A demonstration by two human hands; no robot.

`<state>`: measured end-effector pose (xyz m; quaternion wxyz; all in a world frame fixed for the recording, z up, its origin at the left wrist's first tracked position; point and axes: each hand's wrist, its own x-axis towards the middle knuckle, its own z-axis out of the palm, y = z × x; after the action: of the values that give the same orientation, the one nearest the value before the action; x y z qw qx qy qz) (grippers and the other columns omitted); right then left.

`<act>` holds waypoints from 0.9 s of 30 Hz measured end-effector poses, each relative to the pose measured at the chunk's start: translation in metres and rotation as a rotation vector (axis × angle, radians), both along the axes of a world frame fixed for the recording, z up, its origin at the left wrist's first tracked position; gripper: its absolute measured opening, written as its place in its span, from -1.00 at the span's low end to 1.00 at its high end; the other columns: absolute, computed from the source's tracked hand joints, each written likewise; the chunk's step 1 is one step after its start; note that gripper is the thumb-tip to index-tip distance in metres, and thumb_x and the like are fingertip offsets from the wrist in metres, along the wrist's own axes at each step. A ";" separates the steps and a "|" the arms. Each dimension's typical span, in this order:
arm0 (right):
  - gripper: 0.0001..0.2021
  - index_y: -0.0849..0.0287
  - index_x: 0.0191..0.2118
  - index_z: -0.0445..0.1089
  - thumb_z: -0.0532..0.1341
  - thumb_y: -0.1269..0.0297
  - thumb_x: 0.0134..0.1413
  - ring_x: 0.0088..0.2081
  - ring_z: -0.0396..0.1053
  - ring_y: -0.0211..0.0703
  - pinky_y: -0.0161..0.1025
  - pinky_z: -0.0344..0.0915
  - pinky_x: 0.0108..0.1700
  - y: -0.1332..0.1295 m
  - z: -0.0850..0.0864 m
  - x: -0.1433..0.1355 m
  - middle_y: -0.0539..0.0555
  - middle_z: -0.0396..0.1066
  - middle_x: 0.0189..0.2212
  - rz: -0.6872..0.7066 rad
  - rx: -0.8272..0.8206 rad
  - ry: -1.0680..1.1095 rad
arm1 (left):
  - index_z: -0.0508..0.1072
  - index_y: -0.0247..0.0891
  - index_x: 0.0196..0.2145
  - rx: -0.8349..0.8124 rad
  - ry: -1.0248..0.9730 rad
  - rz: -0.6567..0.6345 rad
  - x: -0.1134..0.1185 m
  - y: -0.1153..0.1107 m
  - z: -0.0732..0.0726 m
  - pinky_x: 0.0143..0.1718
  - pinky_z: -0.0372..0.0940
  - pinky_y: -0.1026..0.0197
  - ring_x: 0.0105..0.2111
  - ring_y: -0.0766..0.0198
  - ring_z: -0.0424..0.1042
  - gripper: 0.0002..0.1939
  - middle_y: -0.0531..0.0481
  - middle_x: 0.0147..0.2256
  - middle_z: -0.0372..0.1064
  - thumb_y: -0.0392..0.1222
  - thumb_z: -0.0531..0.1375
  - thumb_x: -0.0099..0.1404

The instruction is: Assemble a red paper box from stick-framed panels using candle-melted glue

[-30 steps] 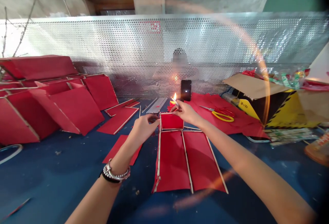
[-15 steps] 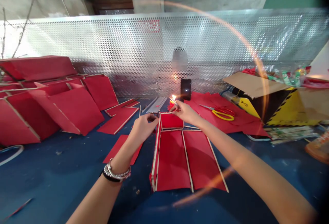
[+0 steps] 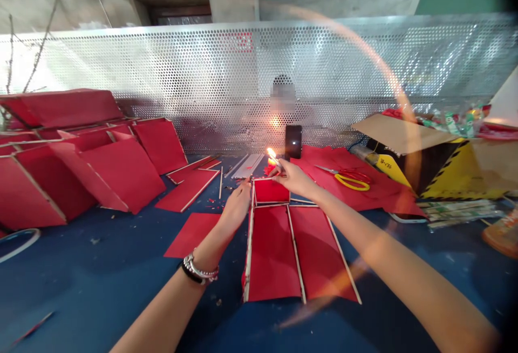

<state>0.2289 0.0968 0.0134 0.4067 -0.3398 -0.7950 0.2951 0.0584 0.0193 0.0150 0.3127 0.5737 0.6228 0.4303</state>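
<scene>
In front of me lies a red paper frame (image 3: 273, 250) edged with pale wooden strips, with a smaller upright section (image 3: 271, 191) at its far end. My left hand (image 3: 238, 202) is closed at the far left corner of that section, its fingertips partly hidden. Above the section's far edge, my right hand (image 3: 295, 177) pinches a short pale stick (image 3: 277, 161), whose kind I cannot make out. A flame (image 3: 271, 153) burns at the stick's far tip, over a red candle-like object (image 3: 270, 167).
Red paper boxes (image 3: 109, 169) are stacked at left, with loose red panels (image 3: 188, 194) beside them. Yellow-handled scissors (image 3: 350, 181) lie on red sheets (image 3: 388, 199) at right, near a carton (image 3: 453, 169). A phone (image 3: 293, 141) stands before a perforated metal screen (image 3: 182, 83).
My left hand has turned and closed in against the frame's far left corner. My right hand has stayed nearly in place, and the flame stands out slightly larger at the stick's tip.
</scene>
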 end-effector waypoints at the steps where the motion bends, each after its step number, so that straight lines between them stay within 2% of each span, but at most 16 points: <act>1: -0.83 0.11 -0.39 0.12 0.14 0.48 -0.05 -0.23 0.41 -0.16 -0.17 0.33 -0.15 -0.001 0.001 0.000 0.02 0.39 -0.38 -0.002 -0.003 -0.002 | 0.37 -0.29 -0.04 -0.001 -0.020 -0.026 0.001 -0.002 0.000 0.02 0.17 0.21 0.07 0.18 0.25 -0.55 -0.07 0.04 0.32 -0.08 -0.14 0.28; 4: -0.83 0.11 -0.37 0.13 0.14 0.49 -0.06 -0.23 0.41 -0.15 -0.15 0.32 -0.14 -0.003 0.004 0.000 0.02 0.39 -0.38 0.001 -0.003 -0.010 | 0.43 -0.29 -0.16 0.000 -0.076 -0.082 0.002 -0.004 0.000 -0.09 0.25 0.16 -0.03 0.10 0.35 -0.55 -0.08 -0.11 0.45 -0.01 -0.12 0.26; 7: -0.82 0.11 -0.42 0.09 0.14 0.49 -0.07 -0.24 0.41 -0.15 -0.14 0.31 -0.14 -0.004 0.005 0.000 0.03 0.39 -0.38 0.005 0.002 -0.004 | 0.45 -0.30 -0.22 0.008 -0.125 -0.089 0.001 -0.003 -0.001 -0.13 0.27 0.15 -0.09 0.07 0.38 -0.57 -0.07 -0.20 0.49 0.03 -0.07 0.23; 14: -0.78 0.10 -0.47 0.04 0.14 0.50 -0.08 -0.27 0.40 -0.16 -0.17 0.30 -0.17 -0.007 0.007 -0.001 0.04 0.39 -0.40 -0.018 -0.008 -0.008 | 0.46 -0.34 -0.23 -0.040 -0.269 -0.099 0.005 -0.005 0.002 -0.10 0.25 0.10 -0.05 0.00 0.36 -0.58 -0.09 -0.38 0.52 0.00 -0.03 0.21; 17: -0.81 0.11 -0.44 0.08 0.13 0.51 -0.10 -0.28 0.39 -0.16 -0.17 0.29 -0.19 -0.008 0.008 -0.001 0.04 0.39 -0.40 -0.026 -0.009 -0.023 | 0.45 -0.34 -0.21 -0.070 -0.391 -0.117 0.007 -0.004 0.001 -0.11 0.26 0.08 -0.10 0.00 0.40 -0.59 -0.09 -0.40 0.52 0.01 -0.01 0.20; 20: -0.82 0.12 -0.44 0.09 0.13 0.50 -0.10 -0.29 0.38 -0.16 -0.18 0.28 -0.21 -0.010 0.010 -0.001 0.04 0.39 -0.39 -0.046 0.010 -0.050 | 0.44 -0.28 -0.20 -0.063 -0.560 -0.149 0.010 -0.004 0.000 -0.12 0.27 0.12 -0.18 0.07 0.44 -0.61 -0.03 -0.36 0.52 0.01 -0.03 0.24; 24: -0.83 0.12 -0.43 0.10 0.13 0.50 -0.08 -0.28 0.38 -0.16 -0.19 0.27 -0.20 -0.013 0.013 -0.001 0.07 0.40 -0.37 -0.056 0.019 -0.064 | 0.44 -0.22 -0.24 -0.087 -0.706 -0.057 0.016 -0.007 0.004 -0.10 0.26 0.23 -0.16 0.19 0.43 -0.66 0.05 -0.31 0.51 -0.07 -0.06 0.27; 27: -0.81 0.12 -0.45 0.08 0.14 0.50 -0.07 -0.28 0.38 -0.17 -0.20 0.26 -0.20 -0.014 0.014 -0.001 0.06 0.40 -0.38 -0.058 0.009 -0.068 | 0.44 -0.21 -0.23 -0.125 -0.756 -0.074 0.019 -0.010 0.007 -0.13 0.29 0.23 -0.19 0.20 0.44 -0.68 0.06 -0.32 0.51 -0.05 -0.04 0.27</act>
<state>0.2275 0.0824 0.0278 0.3893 -0.3706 -0.7995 0.2681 0.0776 0.0088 0.0219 0.5701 0.3764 0.4676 0.5611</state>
